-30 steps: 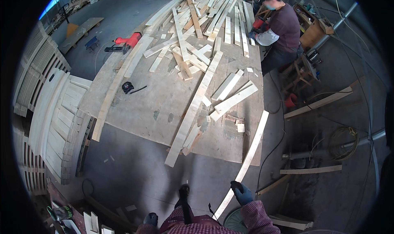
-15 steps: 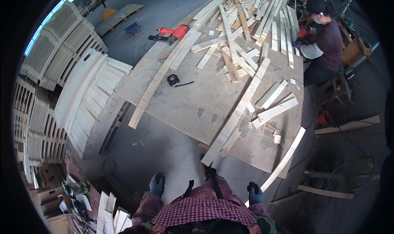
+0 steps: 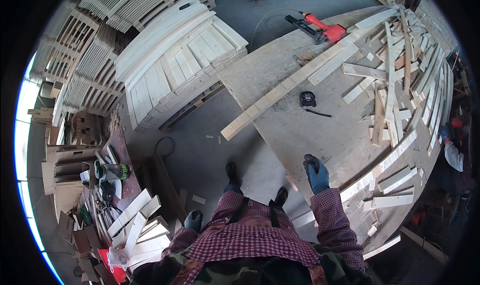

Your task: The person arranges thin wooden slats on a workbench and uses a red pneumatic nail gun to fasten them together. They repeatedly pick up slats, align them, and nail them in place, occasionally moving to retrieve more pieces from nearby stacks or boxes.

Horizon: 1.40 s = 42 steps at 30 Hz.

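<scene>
My left hand (image 3: 193, 220), in a blue and dark work glove, hangs low beside my left thigh. Its fingers are curled in and hold nothing that shows. The gloved right hand (image 3: 316, 175) is raised in front of me at the near edge of the plywood worktable (image 3: 280, 130). Its dark-coated fingers are bent together, and nothing shows in them. Beyond it on the table lies a black tape measure (image 3: 308, 99) with a dark strip beside it. A long wooden board (image 3: 285, 92) sticks out past the table's left edge. A red nail gun (image 3: 327, 31) rests near the far edge.
A loose heap of wooden slats (image 3: 395, 80) covers the table's right side. To the left stand a stack of pale wooden panels (image 3: 185, 67) and slatted pallets (image 3: 90, 50). Offcuts (image 3: 137, 220) and a green-lidded bottle (image 3: 112, 171) are at lower left. A co-worker's sleeve (image 3: 454, 156) shows at far right.
My view has swung to the left, so the table now sits farther right and the panel stack nearer the middle. My right hand has risen to the table's edge; the left still hangs low.
</scene>
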Each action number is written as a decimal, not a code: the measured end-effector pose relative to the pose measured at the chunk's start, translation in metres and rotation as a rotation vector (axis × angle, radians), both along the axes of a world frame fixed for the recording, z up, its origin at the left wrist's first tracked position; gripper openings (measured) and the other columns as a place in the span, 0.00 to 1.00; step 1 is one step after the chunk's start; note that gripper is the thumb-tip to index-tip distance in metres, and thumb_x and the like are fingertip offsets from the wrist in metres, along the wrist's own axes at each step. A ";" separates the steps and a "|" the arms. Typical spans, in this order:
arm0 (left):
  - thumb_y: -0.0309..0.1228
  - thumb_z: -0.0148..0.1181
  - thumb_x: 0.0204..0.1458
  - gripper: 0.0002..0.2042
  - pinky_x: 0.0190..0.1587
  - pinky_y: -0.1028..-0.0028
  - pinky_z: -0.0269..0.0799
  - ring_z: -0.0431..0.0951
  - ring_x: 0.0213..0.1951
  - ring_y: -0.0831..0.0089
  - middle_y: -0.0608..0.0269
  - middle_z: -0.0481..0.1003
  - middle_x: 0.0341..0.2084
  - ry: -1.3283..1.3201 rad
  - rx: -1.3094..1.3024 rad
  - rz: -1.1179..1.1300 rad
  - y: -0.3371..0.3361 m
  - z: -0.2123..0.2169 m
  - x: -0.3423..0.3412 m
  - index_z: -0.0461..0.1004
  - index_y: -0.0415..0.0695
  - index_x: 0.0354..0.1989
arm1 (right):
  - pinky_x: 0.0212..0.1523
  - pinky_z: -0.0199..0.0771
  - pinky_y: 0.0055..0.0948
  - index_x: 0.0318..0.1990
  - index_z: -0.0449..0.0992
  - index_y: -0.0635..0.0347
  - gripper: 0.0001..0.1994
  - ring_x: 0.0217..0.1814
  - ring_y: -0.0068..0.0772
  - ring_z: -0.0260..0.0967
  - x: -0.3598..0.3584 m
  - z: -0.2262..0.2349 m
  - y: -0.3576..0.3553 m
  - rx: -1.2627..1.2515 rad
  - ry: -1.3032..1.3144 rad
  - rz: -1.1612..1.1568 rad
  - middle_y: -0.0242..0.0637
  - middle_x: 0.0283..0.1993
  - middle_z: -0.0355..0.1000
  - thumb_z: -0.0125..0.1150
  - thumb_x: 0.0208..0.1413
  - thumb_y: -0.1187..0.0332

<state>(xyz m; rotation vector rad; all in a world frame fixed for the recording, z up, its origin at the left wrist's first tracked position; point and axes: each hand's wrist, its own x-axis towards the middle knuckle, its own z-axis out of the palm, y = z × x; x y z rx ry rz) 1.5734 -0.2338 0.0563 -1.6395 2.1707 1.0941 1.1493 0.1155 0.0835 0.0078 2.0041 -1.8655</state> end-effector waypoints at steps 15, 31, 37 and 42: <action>0.27 0.56 0.53 0.12 0.48 0.73 0.70 0.75 0.43 0.73 0.61 0.76 0.40 0.282 0.073 0.151 -0.324 -0.030 -0.095 0.73 0.39 0.46 | 0.29 0.78 0.41 0.58 0.62 0.61 0.43 0.46 0.49 0.72 -0.019 -0.098 -0.341 0.506 -0.769 -0.333 0.51 0.48 0.70 0.76 0.35 0.51; 0.25 0.54 0.54 0.10 0.36 0.77 0.69 0.75 0.36 0.76 0.62 0.76 0.36 0.380 0.439 -0.202 -0.501 -0.001 -0.375 0.73 0.39 0.44 | 0.45 0.74 0.37 0.51 0.63 0.69 0.34 0.44 0.43 0.74 -0.013 -0.044 -0.376 0.581 -0.783 -0.512 0.51 0.41 0.74 0.72 0.39 0.60; 0.32 0.58 0.53 0.11 0.26 0.75 0.68 0.76 0.28 0.74 0.62 0.77 0.30 0.148 0.444 -0.226 -0.622 -0.108 -0.378 0.75 0.41 0.43 | 0.47 0.73 0.38 0.51 0.65 0.68 0.35 0.47 0.45 0.73 -0.013 -0.034 -0.384 0.542 -0.790 -0.626 0.52 0.45 0.73 0.74 0.37 0.59; 0.37 0.61 0.52 0.14 0.23 0.74 0.67 0.75 0.25 0.73 0.63 0.77 0.29 -0.017 0.458 -0.236 -0.677 -0.147 -0.448 0.75 0.43 0.43 | 0.45 0.74 0.36 0.50 0.65 0.66 0.33 0.43 0.41 0.73 0.010 -0.059 -0.388 0.494 -0.663 -0.819 0.48 0.43 0.73 0.74 0.36 0.63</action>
